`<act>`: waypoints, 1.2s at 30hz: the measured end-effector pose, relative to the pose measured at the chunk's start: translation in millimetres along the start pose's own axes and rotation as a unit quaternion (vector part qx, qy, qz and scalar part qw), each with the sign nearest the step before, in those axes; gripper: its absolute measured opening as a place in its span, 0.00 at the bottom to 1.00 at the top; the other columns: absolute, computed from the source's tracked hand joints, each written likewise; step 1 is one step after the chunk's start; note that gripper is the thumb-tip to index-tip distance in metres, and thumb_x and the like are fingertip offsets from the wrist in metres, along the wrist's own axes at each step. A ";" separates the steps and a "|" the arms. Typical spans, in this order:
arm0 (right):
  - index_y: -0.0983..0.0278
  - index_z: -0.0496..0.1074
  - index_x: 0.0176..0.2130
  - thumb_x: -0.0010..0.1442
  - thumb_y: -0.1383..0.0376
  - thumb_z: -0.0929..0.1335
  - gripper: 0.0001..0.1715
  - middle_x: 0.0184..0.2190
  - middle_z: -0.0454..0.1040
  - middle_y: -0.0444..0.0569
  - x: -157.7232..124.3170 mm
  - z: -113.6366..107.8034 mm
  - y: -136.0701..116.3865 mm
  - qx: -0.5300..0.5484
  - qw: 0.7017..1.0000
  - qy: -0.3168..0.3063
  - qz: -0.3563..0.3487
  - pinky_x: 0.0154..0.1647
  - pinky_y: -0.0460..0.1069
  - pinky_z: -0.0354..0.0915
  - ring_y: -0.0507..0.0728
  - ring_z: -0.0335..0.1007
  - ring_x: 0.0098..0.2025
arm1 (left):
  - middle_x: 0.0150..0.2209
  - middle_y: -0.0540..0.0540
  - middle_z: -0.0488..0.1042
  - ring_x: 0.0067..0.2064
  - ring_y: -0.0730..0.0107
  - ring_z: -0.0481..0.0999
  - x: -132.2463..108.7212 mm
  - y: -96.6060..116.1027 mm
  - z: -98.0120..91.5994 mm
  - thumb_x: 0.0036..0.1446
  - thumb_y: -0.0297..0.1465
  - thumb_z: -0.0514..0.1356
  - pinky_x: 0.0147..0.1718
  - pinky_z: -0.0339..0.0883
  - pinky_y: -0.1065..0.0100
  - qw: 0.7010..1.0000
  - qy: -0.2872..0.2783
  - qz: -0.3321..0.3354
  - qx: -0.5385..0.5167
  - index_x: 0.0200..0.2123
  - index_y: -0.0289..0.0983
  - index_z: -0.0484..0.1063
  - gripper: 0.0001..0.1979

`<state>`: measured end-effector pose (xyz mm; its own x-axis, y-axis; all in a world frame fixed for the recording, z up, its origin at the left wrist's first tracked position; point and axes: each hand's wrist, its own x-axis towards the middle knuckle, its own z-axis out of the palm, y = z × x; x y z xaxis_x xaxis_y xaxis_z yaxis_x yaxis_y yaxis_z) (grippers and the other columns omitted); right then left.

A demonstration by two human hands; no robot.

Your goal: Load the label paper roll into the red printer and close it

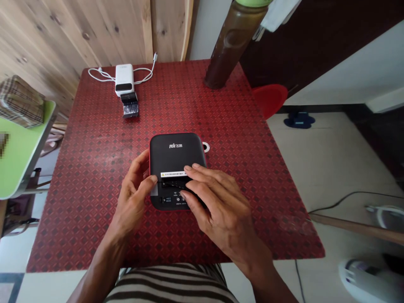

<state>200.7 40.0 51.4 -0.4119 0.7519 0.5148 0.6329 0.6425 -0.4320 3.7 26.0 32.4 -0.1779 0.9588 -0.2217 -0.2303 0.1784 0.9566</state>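
A black printer (pixel 175 155) with a red edge and white lettering lies on the table in front of me. Across its lower half run a white warning label (pixel 172 174), a dark slot (pixel 172 184) with a shiny surface, and a small display (pixel 166 200) beside some buttons. My left hand (pixel 134 189) grips the left side, thumb on the top near the slot and fingers around the edge. Stretched over the right part, my right hand (pixel 221 202) rests its fingertips at the slot's right end. Its palm covers the printer's lower right corner. A white ring-shaped thing (pixel 205 147) shows at the right edge.
The patterned red table (pixel 110 235) holds a white device (pixel 124 78) with a cable at the back left, its dark flap hanging open. A tall brown bottle (pixel 235 42) stands at the back right. A red stool (pixel 271 99) is beyond the right edge; a green table (pixel 25 155) is left.
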 end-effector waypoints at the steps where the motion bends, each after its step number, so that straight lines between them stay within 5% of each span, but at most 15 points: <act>1: 0.60 0.78 0.47 0.73 0.71 0.71 0.07 0.52 0.88 0.51 -0.4 0.5 -0.1 0.003 1.000 -0.001 0.005 0.60 0.58 0.77 0.62 0.85 0.57 | 0.72 0.44 0.73 0.73 0.48 0.71 0.2 -0.4 0.2 0.66 0.35 0.67 0.71 0.65 0.48 1.000 0.000 0.003 0.003 0.66 0.47 0.74 0.25; 7: 0.60 0.76 0.49 0.73 0.71 0.71 0.08 0.54 0.87 0.53 -3.7 2.4 0.3 0.022 1.000 0.004 0.014 0.61 0.60 0.78 0.63 0.84 0.59 | 0.73 0.44 0.72 0.73 0.48 0.71 1.3 -5.5 -2.9 0.66 0.36 0.68 0.72 0.64 0.47 1.000 0.009 0.005 0.008 0.67 0.47 0.74 0.26; 11: 0.59 0.72 0.61 0.71 0.71 0.72 0.21 0.56 0.84 0.57 -18.3 -1.0 1.9 0.053 0.996 0.059 0.047 0.61 0.64 0.78 0.65 0.82 0.61 | 0.72 0.45 0.73 0.75 0.49 0.69 -8.1 -9.5 -8.1 0.68 0.37 0.67 0.75 0.59 0.48 1.000 0.011 0.000 -0.006 0.67 0.49 0.76 0.25; 14: 0.58 0.68 0.68 0.71 0.61 0.75 0.31 0.60 0.81 0.60 -40.8 1.1 4.6 0.071 0.984 0.098 0.128 0.60 0.67 0.79 0.68 0.80 0.62 | 0.71 0.46 0.74 0.72 0.48 0.72 -18.0 -11.4 -12.9 0.70 0.36 0.66 0.70 0.66 0.49 1.000 0.002 -0.005 -0.007 0.68 0.51 0.76 0.25; 18: 0.60 0.65 0.71 0.69 0.43 0.73 0.42 0.59 0.81 0.61 -68.1 15.5 5.6 0.090 0.969 0.047 0.224 0.53 0.65 0.83 0.69 0.84 0.57 | 0.69 0.47 0.76 0.69 0.50 0.75 -21.7 -10.2 -17.0 0.67 0.34 0.68 0.64 0.73 0.54 1.000 -0.005 -0.007 0.004 0.66 0.52 0.77 0.25; 29: 0.61 0.68 0.66 0.74 0.46 0.69 0.32 0.55 0.84 0.60 -68.7 30.4 0.0 0.078 0.972 0.057 0.215 0.50 0.60 0.84 0.66 0.86 0.53 | 0.68 0.46 0.77 0.70 0.48 0.73 -18.2 -0.9 -7.4 0.65 0.33 0.69 0.72 0.63 0.48 0.999 0.028 -0.027 0.005 0.64 0.48 0.77 0.24; 36: 0.61 0.69 0.66 0.73 0.49 0.72 0.31 0.55 0.85 0.59 -69.3 30.6 1.7 0.089 0.971 0.067 0.210 0.50 0.60 0.84 0.65 0.86 0.52 | 0.67 0.46 0.77 0.69 0.50 0.74 -17.9 -0.6 -2.4 0.64 0.33 0.69 0.69 0.66 0.50 0.999 0.037 -0.031 -0.010 0.64 0.48 0.77 0.25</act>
<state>210.3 -6.4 -7.6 -0.0447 0.9347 0.3527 0.5987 0.3077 -0.7395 4.8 8.2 35.3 -0.2318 0.9269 -0.2952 -0.2631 0.2324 0.9363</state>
